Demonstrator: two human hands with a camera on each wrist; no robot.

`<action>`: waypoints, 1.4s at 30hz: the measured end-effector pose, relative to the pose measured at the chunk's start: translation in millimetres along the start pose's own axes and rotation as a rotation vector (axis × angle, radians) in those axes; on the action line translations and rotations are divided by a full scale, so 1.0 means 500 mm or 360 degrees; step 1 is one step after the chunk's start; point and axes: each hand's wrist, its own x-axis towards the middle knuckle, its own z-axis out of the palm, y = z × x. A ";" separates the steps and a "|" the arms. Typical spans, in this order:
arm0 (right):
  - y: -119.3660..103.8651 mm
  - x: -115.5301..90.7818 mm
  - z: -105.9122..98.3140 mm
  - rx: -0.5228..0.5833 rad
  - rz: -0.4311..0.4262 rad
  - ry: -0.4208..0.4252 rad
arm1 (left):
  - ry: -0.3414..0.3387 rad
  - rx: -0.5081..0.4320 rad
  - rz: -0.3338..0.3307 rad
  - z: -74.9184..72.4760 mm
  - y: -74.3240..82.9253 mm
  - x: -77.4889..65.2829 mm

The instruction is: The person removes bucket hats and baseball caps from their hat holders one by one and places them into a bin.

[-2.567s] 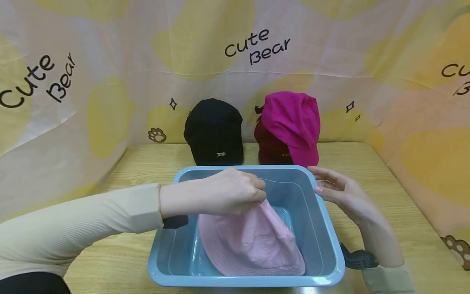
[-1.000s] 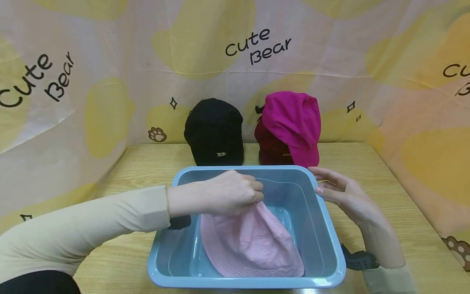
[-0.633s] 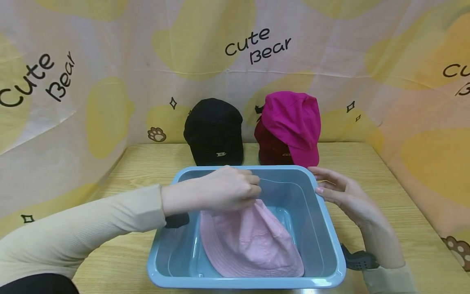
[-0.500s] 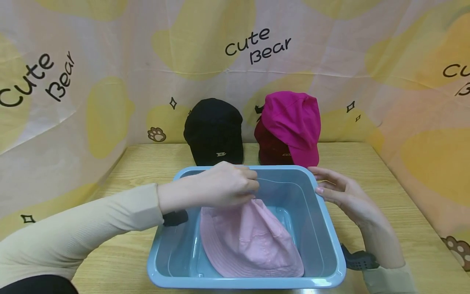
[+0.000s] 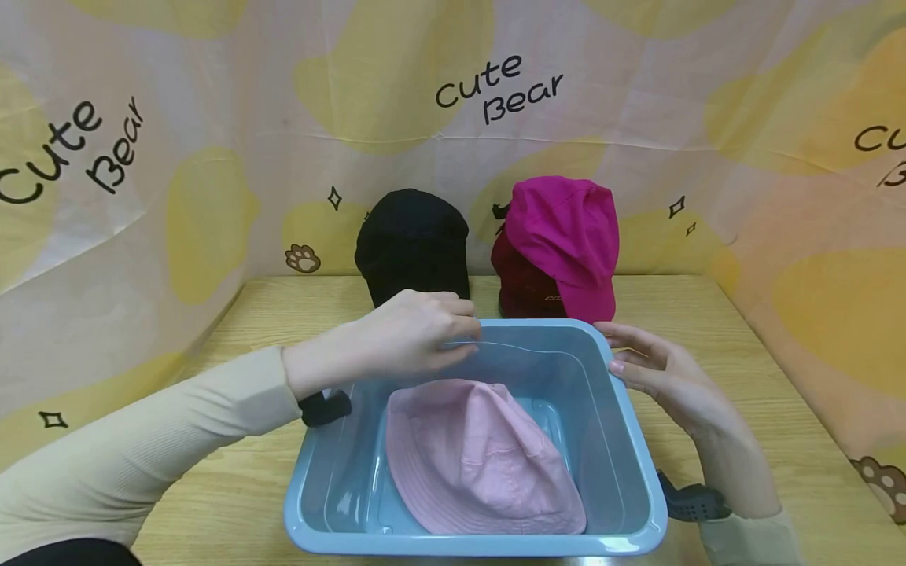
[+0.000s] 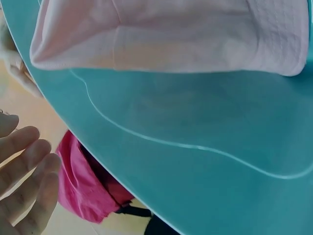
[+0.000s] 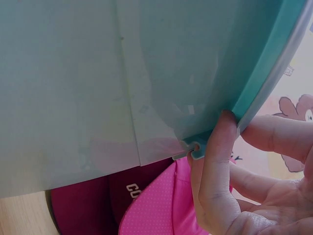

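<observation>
Left hand [image 5: 421, 334], loosely open, holds nothing above the pink hat [image 5: 488, 464] in the basin [image 5: 467, 545]; right hand [image 5: 654, 373] lightly pinches the basin's far corner.
Best lift the left fingers well clear of the soft cloth, with a light, steady right grip; brim stitched in rows at left, crown creased toward the right.
</observation>
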 end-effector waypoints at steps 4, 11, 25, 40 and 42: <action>0.000 0.000 0.000 0.0009 -0.0012 -0.0001 | 0.0053 -0.0016 -0.0058 -0.005 -0.016 -0.004; -0.002 -0.001 0.002 -0.0044 0.0058 0.0034 | 0.0119 -0.0009 -0.0156 -0.012 -0.036 -0.010; -0.002 0.000 0.002 -0.0040 0.0043 0.0024 | 0.0180 0.0011 -0.0225 -0.029 -0.068 -0.020; 0.000 0.002 0.002 -0.0034 0.0036 0.0020 | 0.0252 0.0019 -0.0300 -0.034 -0.113 -0.041; 0.001 0.002 0.002 -0.0021 0.0032 0.0017 | 0.0271 0.0021 -0.0302 -0.033 -0.119 -0.043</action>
